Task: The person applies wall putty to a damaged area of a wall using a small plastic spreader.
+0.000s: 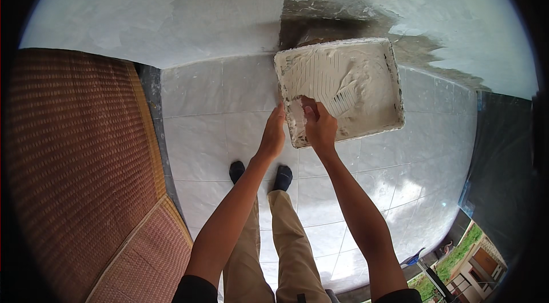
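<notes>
A shallow paint tray (pixel 398 94), its rim crusted, holds thick beige-white plaster or paint and has a ribbed slope. My left hand (pixel 273 136) is closed on the tray's left edge, with most of its fingers hidden behind the rim. Over the tray's near left part, my right hand (pixel 321 127) is closed, its fingers curled together. A flat, pale, smeared surface shows beside those fingers; whether it is a tool in the hand or part of the tray I cannot tell. Ridged marks run through the paste just right of that hand.
Beyond the tray stands a wall (pixel 229 8) with patchy pale coating and a dark bare corner. Grey-white tiles (pixel 194 148) cover the floor, where my feet in dark socks (pixel 282 178) stand. Woven brown mats (pixel 86 148) lie left; a dark sheet (pixel 506 154) is at right.
</notes>
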`<state>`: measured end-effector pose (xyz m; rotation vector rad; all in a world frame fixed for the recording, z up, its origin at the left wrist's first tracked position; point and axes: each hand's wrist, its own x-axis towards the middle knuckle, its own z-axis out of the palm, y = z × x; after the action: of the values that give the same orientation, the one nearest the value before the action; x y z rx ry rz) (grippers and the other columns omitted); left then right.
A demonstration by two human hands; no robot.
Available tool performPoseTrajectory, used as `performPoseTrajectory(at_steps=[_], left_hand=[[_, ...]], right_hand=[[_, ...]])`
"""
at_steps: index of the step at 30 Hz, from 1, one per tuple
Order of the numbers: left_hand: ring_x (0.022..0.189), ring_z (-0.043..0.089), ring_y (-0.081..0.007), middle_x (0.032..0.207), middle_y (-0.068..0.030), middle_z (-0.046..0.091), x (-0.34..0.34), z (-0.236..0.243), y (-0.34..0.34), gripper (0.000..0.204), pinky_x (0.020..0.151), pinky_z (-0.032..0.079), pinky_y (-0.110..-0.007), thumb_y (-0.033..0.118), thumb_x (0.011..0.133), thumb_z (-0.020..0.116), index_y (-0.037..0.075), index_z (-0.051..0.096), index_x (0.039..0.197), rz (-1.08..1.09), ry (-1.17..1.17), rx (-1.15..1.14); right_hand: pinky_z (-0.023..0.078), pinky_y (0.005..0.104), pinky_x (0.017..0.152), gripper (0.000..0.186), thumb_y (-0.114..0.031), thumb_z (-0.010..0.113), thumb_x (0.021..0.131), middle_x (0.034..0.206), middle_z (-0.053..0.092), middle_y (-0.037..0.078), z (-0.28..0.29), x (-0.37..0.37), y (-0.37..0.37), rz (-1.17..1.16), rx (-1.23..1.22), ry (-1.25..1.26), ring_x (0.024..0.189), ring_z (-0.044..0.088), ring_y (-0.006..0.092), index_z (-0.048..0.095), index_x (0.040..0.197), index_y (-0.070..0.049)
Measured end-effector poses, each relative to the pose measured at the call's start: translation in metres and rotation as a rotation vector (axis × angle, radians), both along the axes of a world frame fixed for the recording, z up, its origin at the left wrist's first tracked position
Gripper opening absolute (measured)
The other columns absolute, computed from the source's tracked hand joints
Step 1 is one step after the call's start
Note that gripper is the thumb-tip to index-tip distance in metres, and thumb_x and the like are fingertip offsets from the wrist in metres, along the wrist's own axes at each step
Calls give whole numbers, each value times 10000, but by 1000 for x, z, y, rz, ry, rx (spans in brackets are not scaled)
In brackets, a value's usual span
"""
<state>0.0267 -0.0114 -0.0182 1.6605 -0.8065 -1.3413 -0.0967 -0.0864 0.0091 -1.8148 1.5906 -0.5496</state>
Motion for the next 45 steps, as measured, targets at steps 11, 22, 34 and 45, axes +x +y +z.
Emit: performPoseTrajectory(at_steps=[11, 22, 34, 45], left_hand=[[1486, 241, -290, 1581, -219, 290, 8, -18, 7, 583, 1219, 166, -356, 311, 1072, 232, -64, 251, 1518, 32, 20, -52], [1463, 298, -309, 1550, -248, 339, -5, -14, 10, 575, 1205, 201, -360, 291, 1070, 277, -97, 285, 1495, 80, 55, -82], [1478, 269, -299, 1564, -247, 314, -5, 7, 8, 579, 1208, 190, -355, 285, 1066, 265, -105, 279, 1494, 64, 59, -41], [1470, 282, -301, 1550, -257, 331, -4, 2, 11, 551, 1207, 201, -354, 243, 1067, 260, -110, 283, 1488, 25, -10, -17]], right_hand=[[502, 432, 773, 281, -250, 642, 928, 927, 716, 204, -17, -15, -26, -93, 368, -87, 876, 685, 372, 683, 1073, -13], [474, 311, 673, 205, -161, 615, 945, 831, 692, 78, -33, -46, -46, -216, 725, -426, 734, 625, 152, 702, 1007, 15], [503, 494, 716, 182, -102, 591, 938, 914, 699, 208, 0, -10, -12, 74, -69, 3, 833, 666, 420, 575, 1105, -35], [509, 481, 727, 216, -160, 599, 942, 904, 695, 234, -18, -9, 5, -58, 138, -84, 856, 674, 427, 603, 1094, -7]])
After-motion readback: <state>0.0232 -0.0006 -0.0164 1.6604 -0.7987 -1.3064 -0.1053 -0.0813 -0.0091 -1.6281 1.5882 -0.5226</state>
